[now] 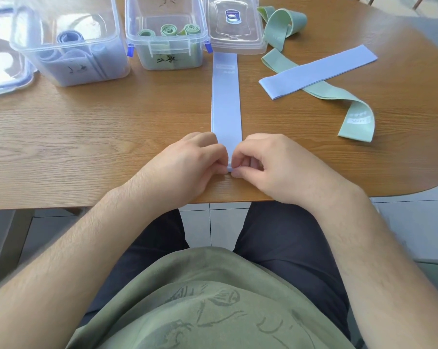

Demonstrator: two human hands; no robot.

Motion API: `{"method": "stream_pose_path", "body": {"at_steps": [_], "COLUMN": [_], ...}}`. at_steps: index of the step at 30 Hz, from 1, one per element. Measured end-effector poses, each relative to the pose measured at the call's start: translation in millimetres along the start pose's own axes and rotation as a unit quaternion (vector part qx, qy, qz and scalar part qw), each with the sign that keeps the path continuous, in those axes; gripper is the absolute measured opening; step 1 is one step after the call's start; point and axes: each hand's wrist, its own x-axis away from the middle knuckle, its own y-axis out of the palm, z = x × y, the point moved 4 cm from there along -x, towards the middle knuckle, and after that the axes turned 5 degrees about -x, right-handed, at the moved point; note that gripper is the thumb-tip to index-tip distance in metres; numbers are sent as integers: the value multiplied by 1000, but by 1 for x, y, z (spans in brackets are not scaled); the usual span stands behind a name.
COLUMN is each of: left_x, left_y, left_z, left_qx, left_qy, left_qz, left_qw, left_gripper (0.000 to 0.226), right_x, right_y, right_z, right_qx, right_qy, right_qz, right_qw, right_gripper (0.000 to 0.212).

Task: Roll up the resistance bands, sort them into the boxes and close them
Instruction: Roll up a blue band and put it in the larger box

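Left hand (187,157) and right hand (265,159), fingers curled, each pinch the near end of a flat lavender resistance band (226,102) close to the front edge of the wooden table (87,127). The band's long axis runs straight away from the person. Its far end reaches the clear lid (234,26) beside the box of green rolls (162,41).

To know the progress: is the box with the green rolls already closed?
No, the green-roll box stands open, and a clear lid lies beside it.
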Motion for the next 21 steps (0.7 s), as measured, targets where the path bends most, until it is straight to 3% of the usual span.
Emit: {"method": "stream_pose_path", "body": {"at_steps": [13, 21], "left_x": [5, 20], "left_y": [0, 4], "left_z": [2, 1], "left_qx": [-50, -45], "left_qy": [35, -37], "left_qz": [36, 60], "left_qw": [997, 996], "left_gripper": [16, 21], "right_x": [3, 7], "right_y": [2, 3], "right_z": [1, 7], "right_qx": [-6, 3], "right_qy": [-2, 12], "right_qz": [34, 40], "right_qw": [999, 999], "right_gripper": [3, 10]}}
